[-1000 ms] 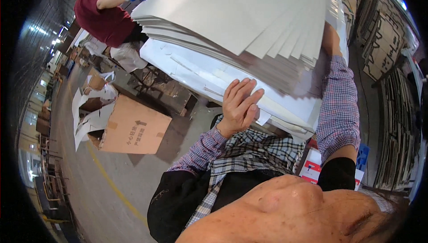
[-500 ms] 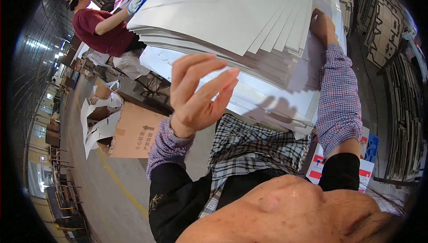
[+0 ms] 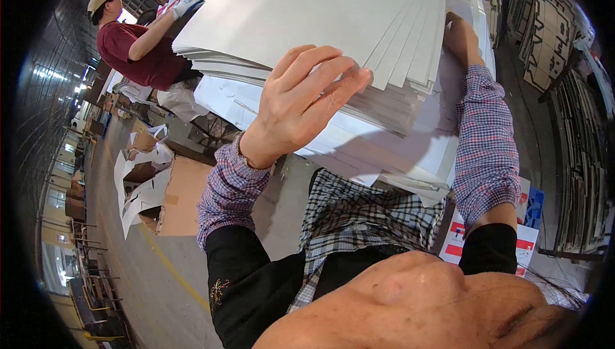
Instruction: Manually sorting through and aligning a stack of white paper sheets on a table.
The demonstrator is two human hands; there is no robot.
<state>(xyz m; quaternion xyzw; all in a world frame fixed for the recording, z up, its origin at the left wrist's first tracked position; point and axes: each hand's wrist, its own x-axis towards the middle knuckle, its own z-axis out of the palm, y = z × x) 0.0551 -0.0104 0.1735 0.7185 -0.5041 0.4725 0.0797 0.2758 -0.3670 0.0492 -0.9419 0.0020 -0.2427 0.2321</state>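
Note:
A thick stack of large white sheets [image 3: 301, 12] lies in front of me, its upper sheets fanned into steps at the near right corner. My left hand [image 3: 288, 105] hovers at that corner, fingers bent but apart and thumb near the top sheet's edge. Whether its fingertips touch the paper I cannot tell. At the stack's right edge is my right hand [image 3: 462, 38], its fingers mostly hidden against the sheets. Beneath lie more white sheets [image 3: 352, 147]. A co-worker's gloved hand [image 3: 187, 7] is at the stack's far left corner.
A co-worker in a dark red shirt [image 3: 138, 54] stands at the far left. On the floor to the left is a brown cardboard box [image 3: 186, 198] with white scraps. Racks of flat boards [image 3: 576, 163] line the right side. A red-and-white carton [image 3: 525, 243] sits by my right elbow.
My left hand has moved up and right to the stack's near corner, its fingers bending more. The far left corner of the top sheet now sticks out by the co-worker's glove. My right hand stays put.

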